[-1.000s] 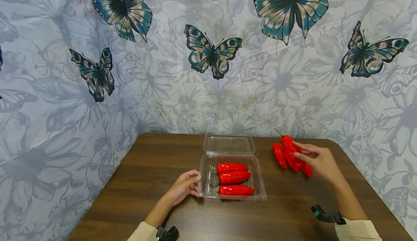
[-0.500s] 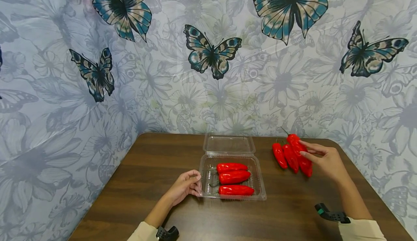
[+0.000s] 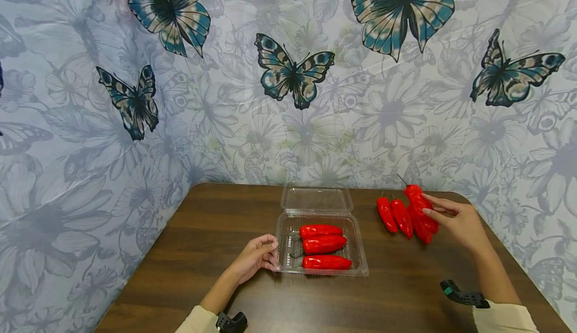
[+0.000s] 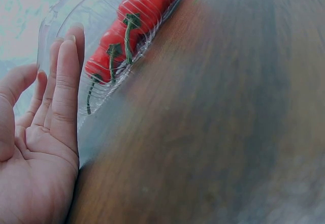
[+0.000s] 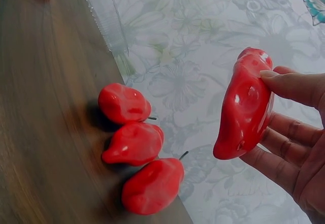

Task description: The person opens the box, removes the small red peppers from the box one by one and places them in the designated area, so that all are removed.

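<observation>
In the head view, a clear plastic clamshell container (image 3: pixel 362 250) lies with its lid (image 3: pixel 317 199) folded back, and three glossy red peppers (image 3: pixel 327 263) rest crosswise inside. My left hand (image 3: pixel 254 259) holds the container's left edge between thumb and fingers. Green stems (image 4: pixel 129 38) show through the plastic in the left wrist view. A red pepper (image 5: pixel 246 104) is pinched by my right hand (image 3: pixel 460 221), raised above the table at the right. Below it, three more red peppers (image 3: pixel 386 215) lie side by side on the table; the held one partly hides the rightmost in the head view.
The brown wooden table (image 3: pixel 216 223) reaches to a wall covering (image 3: pixel 225 137) printed with flowers and butterflies. Dark bands, one at the left wrist (image 3: pixel 231 322) and one at the right wrist (image 3: pixel 464 295), sit near the pale sleeves.
My right hand has lifted the pepper away from the others and carried it to the right, uncovering the peppers beneath. The left hand and the container have stayed in place.
</observation>
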### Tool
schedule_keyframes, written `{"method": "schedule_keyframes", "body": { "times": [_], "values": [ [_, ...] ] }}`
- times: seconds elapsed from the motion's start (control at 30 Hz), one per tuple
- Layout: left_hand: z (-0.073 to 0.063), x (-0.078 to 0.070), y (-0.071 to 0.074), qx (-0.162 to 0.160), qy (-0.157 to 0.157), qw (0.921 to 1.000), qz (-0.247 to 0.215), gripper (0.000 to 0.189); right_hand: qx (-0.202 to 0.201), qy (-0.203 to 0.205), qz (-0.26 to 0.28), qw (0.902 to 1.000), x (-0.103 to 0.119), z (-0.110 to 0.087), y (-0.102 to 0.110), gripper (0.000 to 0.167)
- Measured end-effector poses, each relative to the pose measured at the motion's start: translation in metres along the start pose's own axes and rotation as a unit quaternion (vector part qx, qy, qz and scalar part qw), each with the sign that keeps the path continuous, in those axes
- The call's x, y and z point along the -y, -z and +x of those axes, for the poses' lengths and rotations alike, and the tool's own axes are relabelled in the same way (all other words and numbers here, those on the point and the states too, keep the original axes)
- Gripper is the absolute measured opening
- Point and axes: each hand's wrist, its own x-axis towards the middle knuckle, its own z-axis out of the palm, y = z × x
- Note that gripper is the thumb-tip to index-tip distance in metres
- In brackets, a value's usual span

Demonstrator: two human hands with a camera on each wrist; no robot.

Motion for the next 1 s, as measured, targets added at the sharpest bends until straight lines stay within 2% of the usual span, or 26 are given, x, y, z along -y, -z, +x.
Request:
{"method": "schedule_keyframes", "body": {
  "times": [0.3,1.0],
  "values": [
    [0.000,0.000,0.000,-0.002,0.001,1.0000,0.000,0.013,0.006,-0.015,0.041,0.9990,-0.008,0.000,0.008,0.049],
    [0.000,0.001,0.000,0.000,0.000,1.0000,0.001,0.007,-0.018,-0.042,0.049,0.9977,-0.038,-0.004,0.016,0.049]
  ]
}}
